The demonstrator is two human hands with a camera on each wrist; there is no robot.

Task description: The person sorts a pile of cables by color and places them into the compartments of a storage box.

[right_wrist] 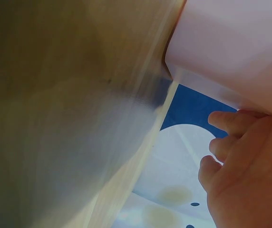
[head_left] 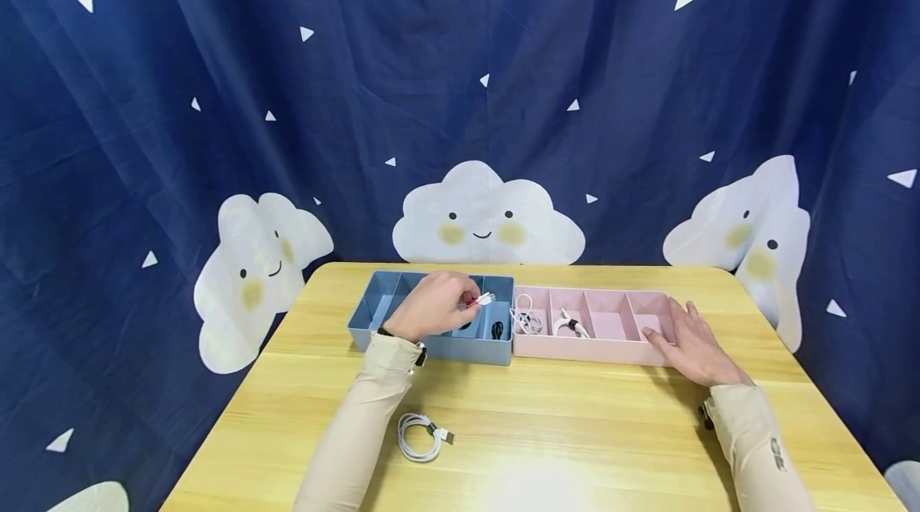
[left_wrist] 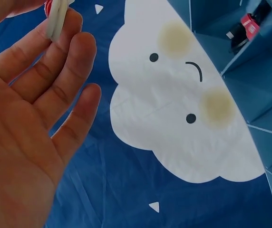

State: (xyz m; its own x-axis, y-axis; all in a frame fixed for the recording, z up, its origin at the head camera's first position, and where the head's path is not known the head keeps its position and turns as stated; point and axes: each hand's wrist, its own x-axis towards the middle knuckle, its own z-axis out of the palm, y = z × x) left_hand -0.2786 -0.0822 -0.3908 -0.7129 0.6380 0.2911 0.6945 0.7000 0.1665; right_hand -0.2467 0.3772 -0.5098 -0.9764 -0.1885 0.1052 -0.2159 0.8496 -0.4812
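Note:
Above the blue divided box (head_left: 438, 348), my left hand (head_left: 436, 304) pinches a white cable (head_left: 485, 299) with a red tie. In the left wrist view the thumb and fingertips hold the white cable (left_wrist: 56, 21), and the other fingers stand apart. My right hand (head_left: 695, 346) grips the right end of the pink divided box (head_left: 589, 348), its thumb over the last compartment and its fingers outside the end wall. In the right wrist view several fingertips (right_wrist: 221, 123) extend past the pink box (right_wrist: 231, 47).
A coiled white USB cable (head_left: 419, 438) lies on the wooden table (head_left: 546, 416) near the left forearm. White cables (head_left: 530, 323) occupy the pink box's two left compartments. A black cable (head_left: 497, 330) lies in the blue box's right compartment. A navy curtain (head_left: 431, 113) hangs behind.

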